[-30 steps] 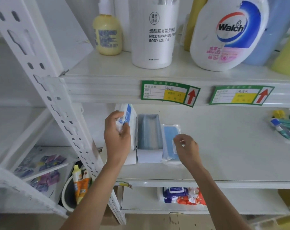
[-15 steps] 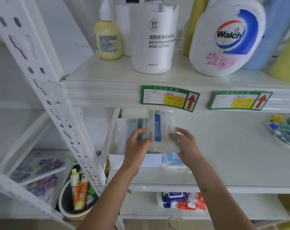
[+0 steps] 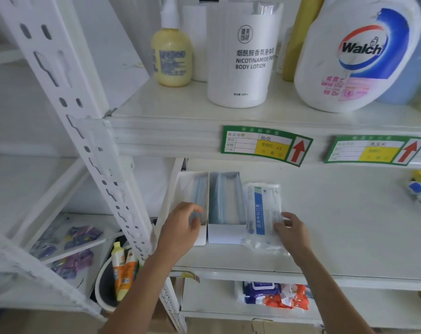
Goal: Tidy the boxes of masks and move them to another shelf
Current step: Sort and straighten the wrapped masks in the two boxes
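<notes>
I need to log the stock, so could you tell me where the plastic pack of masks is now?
The mask pack lies flat on the middle shelf, right of two open boxes, under the right hand.

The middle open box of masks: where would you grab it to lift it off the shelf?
Grip the middle box by its two long side walls near the front, coming from the front and above. Its top is open and its short white end faces the shelf edge. The left box and the plastic mask pack crowd both sides, so slide it forward first.
</notes>
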`<state>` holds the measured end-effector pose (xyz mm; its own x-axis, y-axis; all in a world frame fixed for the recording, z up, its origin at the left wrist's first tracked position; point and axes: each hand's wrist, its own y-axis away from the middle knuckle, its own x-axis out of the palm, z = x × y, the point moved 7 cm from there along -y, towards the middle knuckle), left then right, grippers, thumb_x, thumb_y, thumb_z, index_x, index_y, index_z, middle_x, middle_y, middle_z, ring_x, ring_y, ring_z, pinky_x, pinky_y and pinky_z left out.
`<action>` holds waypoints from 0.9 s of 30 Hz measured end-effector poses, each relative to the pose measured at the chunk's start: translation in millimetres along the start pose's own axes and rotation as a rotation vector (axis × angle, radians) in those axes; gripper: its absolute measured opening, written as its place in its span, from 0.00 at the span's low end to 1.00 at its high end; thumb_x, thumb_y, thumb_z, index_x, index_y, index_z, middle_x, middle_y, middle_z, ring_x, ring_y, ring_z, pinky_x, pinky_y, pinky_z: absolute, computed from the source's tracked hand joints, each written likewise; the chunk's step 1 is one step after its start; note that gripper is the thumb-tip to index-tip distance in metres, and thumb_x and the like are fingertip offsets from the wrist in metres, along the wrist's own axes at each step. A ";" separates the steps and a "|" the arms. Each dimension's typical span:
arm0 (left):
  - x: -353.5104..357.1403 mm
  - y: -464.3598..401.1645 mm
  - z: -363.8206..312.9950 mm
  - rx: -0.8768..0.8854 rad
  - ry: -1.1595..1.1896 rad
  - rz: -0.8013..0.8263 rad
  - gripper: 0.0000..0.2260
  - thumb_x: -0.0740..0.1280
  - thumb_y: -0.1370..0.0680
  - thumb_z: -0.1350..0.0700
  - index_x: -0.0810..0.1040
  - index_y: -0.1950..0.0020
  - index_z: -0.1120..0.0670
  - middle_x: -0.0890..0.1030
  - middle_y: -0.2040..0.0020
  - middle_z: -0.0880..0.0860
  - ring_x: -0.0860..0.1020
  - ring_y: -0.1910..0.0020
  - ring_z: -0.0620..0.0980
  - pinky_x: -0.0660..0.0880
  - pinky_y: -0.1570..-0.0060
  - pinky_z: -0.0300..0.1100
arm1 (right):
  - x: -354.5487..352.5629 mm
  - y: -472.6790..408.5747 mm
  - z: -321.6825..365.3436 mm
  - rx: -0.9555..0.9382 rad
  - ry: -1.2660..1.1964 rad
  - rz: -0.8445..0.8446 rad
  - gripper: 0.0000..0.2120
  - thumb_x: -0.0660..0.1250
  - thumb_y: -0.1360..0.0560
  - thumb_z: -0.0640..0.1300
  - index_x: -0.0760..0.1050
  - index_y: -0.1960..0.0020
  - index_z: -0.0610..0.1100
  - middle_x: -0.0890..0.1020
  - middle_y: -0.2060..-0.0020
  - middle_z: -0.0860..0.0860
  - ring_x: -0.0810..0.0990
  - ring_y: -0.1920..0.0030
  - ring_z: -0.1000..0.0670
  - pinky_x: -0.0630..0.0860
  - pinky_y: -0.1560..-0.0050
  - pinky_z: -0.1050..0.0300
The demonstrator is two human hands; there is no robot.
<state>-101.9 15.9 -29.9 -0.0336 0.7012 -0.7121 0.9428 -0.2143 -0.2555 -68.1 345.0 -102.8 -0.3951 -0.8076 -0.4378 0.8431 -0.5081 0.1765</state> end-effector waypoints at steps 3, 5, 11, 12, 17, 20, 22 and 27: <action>-6.4 -2.1 0.5 0.019 -0.019 -0.033 0.09 0.67 0.22 0.62 0.79 0.47 0.49 0.79 0.47 0.44 0.77 0.47 0.40 0.73 0.48 0.32 | 2.3 1.0 6.4 -0.061 0.123 -0.025 0.17 0.67 0.22 0.39 0.75 0.34 0.41 0.83 0.44 0.41 0.82 0.56 0.46 0.80 0.60 0.57; -10.9 -4.8 0.8 0.011 -0.067 -0.037 0.08 0.66 0.22 0.63 0.79 0.47 0.53 0.79 0.46 0.47 0.78 0.47 0.45 0.77 0.48 0.40 | -3.0 -0.2 14.4 -0.077 0.200 -0.071 0.21 0.68 0.24 0.37 0.73 0.32 0.39 0.79 0.40 0.39 0.79 0.52 0.44 0.77 0.53 0.58; -5.7 -8.8 -1.5 -0.080 -0.278 0.063 0.09 0.61 0.18 0.57 0.81 0.46 0.56 0.77 0.44 0.51 0.77 0.46 0.50 0.80 0.50 0.50 | 17.4 30.8 89.8 -0.420 0.202 -0.096 0.16 0.67 0.24 0.35 0.78 0.37 0.44 0.78 0.39 0.46 0.79 0.43 0.47 0.74 0.45 0.57; -5.5 -9.5 -1.8 -0.095 -0.301 0.059 0.10 0.61 0.17 0.57 0.82 0.46 0.56 0.76 0.44 0.51 0.77 0.45 0.51 0.80 0.50 0.50 | 32.1 40.8 103.5 -0.495 0.224 -0.028 0.15 0.67 0.23 0.35 0.79 0.39 0.45 0.80 0.41 0.49 0.79 0.44 0.50 0.73 0.46 0.61; -8.0 -12.1 4.8 -0.172 -0.314 0.008 0.08 0.62 0.19 0.59 0.80 0.48 0.59 0.76 0.43 0.55 0.77 0.46 0.55 0.80 0.48 0.52 | 102.7 72.8 128.0 -0.670 0.534 0.196 0.16 0.63 0.21 0.47 0.74 0.34 0.53 0.77 0.36 0.54 0.75 0.37 0.50 0.71 0.36 0.51; -10.3 -10.4 9.0 -0.220 -0.274 -0.025 0.05 0.65 0.21 0.60 0.80 0.49 0.59 0.78 0.45 0.55 0.79 0.50 0.56 0.82 0.50 0.52 | 121.3 75.6 125.1 -0.722 0.741 0.179 0.17 0.59 0.20 0.54 0.72 0.32 0.55 0.75 0.35 0.53 0.73 0.36 0.48 0.67 0.37 0.48; -11.2 -10.8 10.5 -0.256 -0.236 -0.034 0.05 0.68 0.22 0.60 0.80 0.49 0.59 0.80 0.47 0.56 0.81 0.51 0.56 0.83 0.51 0.50 | 126.7 76.9 122.1 -0.739 0.789 0.167 0.17 0.57 0.20 0.57 0.72 0.33 0.57 0.75 0.36 0.54 0.73 0.38 0.47 0.67 0.38 0.49; -7.6 -6.7 12.0 -0.274 -0.177 -0.001 0.04 0.69 0.25 0.66 0.79 0.56 0.57 0.83 0.49 0.58 0.82 0.53 0.56 0.79 0.55 0.47 | 124.5 74.9 116.2 -0.704 0.793 0.153 0.16 0.55 0.20 0.60 0.77 0.39 0.57 0.75 0.39 0.55 0.73 0.42 0.49 0.66 0.39 0.51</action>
<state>-111.9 3.9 -30.7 -0.0695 0.5673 -0.8206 0.9961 -0.0057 -0.0883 -96.6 171.6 -41.6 -0.1311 -0.2942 -0.9467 0.9845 0.0738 -0.1592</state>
